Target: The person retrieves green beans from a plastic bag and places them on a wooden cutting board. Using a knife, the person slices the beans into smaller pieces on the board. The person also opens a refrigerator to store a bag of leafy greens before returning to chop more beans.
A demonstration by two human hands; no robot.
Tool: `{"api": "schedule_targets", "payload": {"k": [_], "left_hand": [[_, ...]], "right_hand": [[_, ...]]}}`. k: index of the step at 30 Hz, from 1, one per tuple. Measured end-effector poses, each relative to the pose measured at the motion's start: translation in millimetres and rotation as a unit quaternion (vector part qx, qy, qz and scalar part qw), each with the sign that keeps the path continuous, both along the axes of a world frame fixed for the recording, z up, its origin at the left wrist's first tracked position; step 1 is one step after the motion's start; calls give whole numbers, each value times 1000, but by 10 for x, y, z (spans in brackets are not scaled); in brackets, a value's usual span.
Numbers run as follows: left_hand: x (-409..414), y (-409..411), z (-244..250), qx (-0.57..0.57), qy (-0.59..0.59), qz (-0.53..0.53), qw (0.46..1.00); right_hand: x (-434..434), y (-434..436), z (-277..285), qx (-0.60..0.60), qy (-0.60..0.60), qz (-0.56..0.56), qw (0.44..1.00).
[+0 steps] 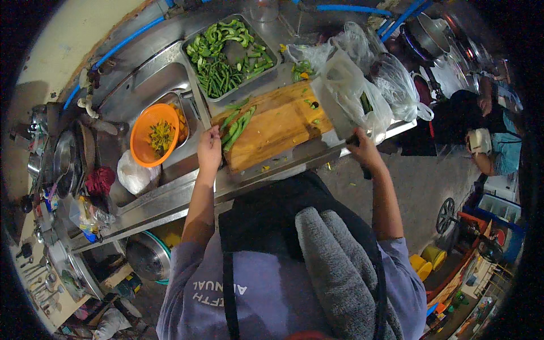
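Observation:
A wooden cutting board (276, 123) lies across the steel counter. Several long green vegetable pods (239, 127) rest on its left end. My left hand (209, 146) is at the board's left edge, fingertips close to the pods; whether it grips anything is unclear. My right hand (364, 148) is closed around a dark handle (366, 172), past the board's right end and beside a clear plastic bag (350, 87); any blade is hard to make out. Beyond the board, a metal tray (231, 98) holds sliced green gourd, cut string beans and other cut green pieces.
Left of me, an orange colander (138, 146) with yellow-green flowers stands at the steel sink (163, 78). A white plastic bag (135, 173) sits near it. More knotted bags (393, 87) crowd the counter's right end. Another person (484, 159) is at the far right.

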State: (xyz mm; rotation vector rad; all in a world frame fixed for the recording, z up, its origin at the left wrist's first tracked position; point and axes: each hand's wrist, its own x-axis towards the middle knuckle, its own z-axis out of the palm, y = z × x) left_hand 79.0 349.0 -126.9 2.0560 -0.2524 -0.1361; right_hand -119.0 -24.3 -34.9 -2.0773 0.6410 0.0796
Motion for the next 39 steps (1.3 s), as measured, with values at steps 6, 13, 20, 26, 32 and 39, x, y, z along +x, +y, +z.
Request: {"api": "schedule_targets", "payload": {"k": [6,13,20,26,32,39], "left_hand": [[-255,-2,93,88,-96,-28,991],[-300,-264,338,283,-231,-80,928],[-367,-346,275,325,-193,-44,925],[-484,-382,305,324,-205,-15,923],[-557,-499,257,284,-158,6,946],[-825,-1507,337,196,-29,-63,978]], "right_hand": [[-155,433,-253,-4,54,92,994],[-186,540,-325,-57,41,98,993],[-252,500,-303,-71,52,113,990],[-416,154,-177,-93,54,141,984],[-515,-313,-229,-133,58,122,982],[-259,-57,-443,-153,-11,192,969]]}}
